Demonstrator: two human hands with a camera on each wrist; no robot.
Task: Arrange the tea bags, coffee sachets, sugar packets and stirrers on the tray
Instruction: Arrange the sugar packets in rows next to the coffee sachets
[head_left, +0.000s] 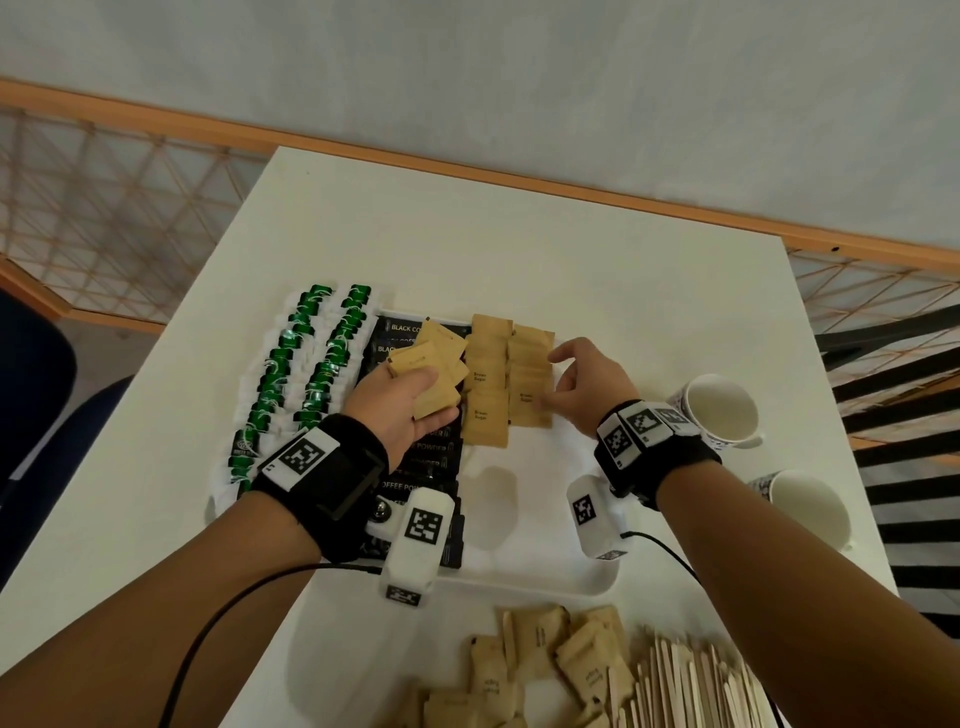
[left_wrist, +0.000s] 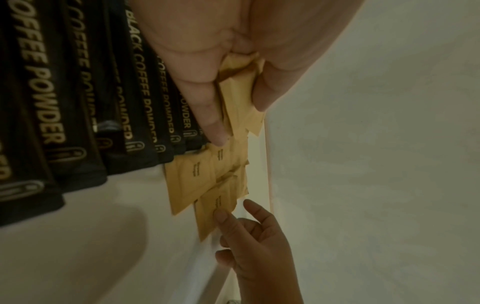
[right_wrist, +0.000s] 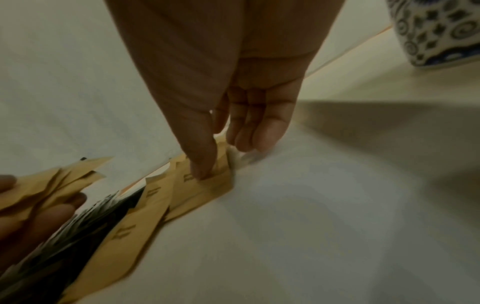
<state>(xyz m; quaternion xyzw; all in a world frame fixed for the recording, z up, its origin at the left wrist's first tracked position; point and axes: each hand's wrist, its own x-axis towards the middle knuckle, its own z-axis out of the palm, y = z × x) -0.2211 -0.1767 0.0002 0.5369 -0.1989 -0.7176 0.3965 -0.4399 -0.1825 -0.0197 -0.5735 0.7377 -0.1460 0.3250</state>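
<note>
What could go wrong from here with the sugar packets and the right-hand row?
1. The left hand holds a loose fan of sugar packets above the coffee sachets; one could slip out and land on them.
2. The right hand presses a fingertip on the nearest packet of the right-hand row; a sideways push may skew the overlapped row.
3. That row lies close to the tray edge, so packets might slide against it.
</note>
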